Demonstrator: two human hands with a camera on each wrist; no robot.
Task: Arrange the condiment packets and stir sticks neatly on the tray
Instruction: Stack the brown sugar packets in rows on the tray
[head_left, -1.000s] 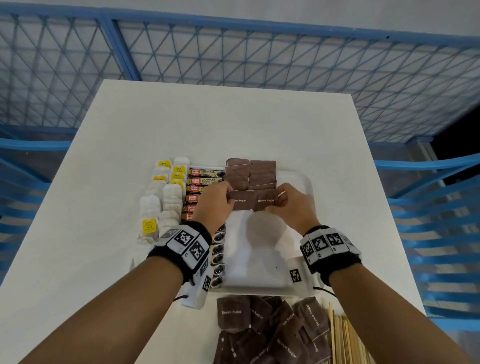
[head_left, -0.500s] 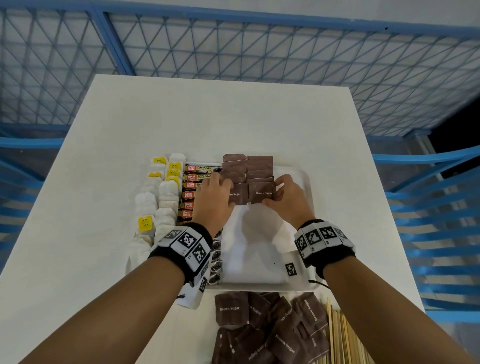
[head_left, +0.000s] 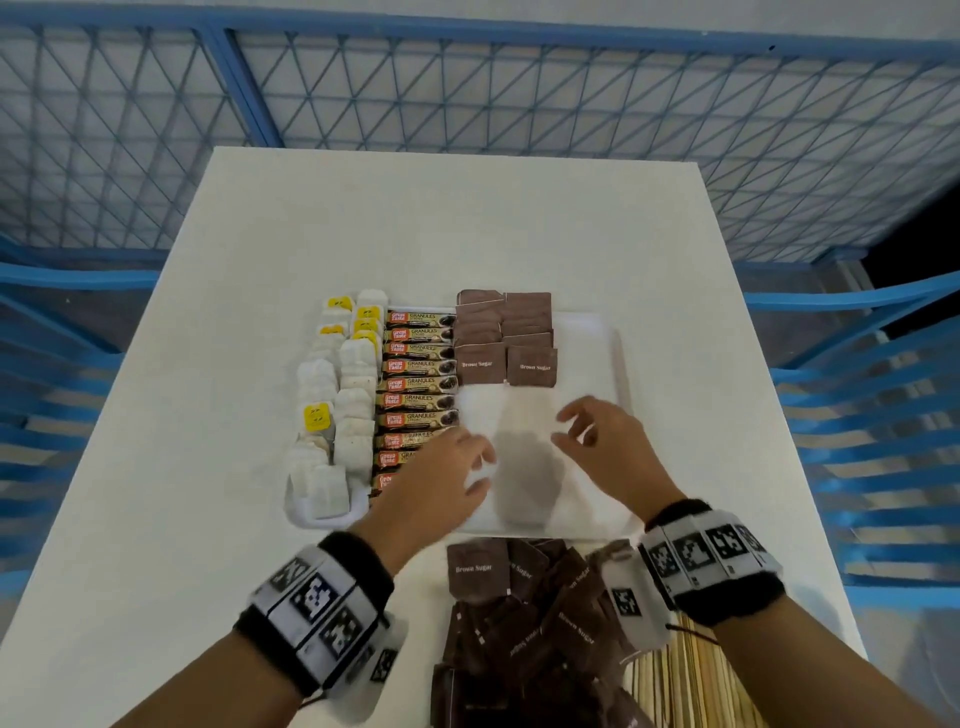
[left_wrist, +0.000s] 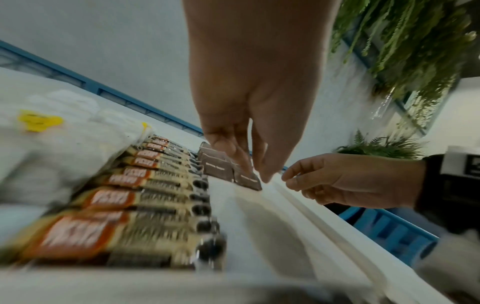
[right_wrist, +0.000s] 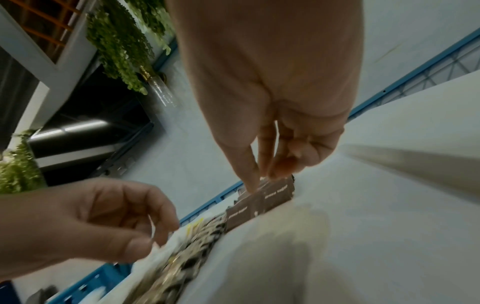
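Brown sugar packets (head_left: 506, 338) sit overlapped on tray (head_left: 618, 364); left hand (head_left: 436, 483) and right hand (head_left: 602, 441) both empty, fingers relaxed — careless drop could knock rows askew.

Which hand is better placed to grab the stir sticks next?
Right. The stir sticks lie under the right wrist, and the right hand is empty. The left hand, also empty, would have to cross the loose brown sugar pile.

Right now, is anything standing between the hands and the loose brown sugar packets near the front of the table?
Nothing visible blocks them. Both hands, left and right, are empty over the tray; the loose brown sugar packets lie uncovered just beneath the wrists.
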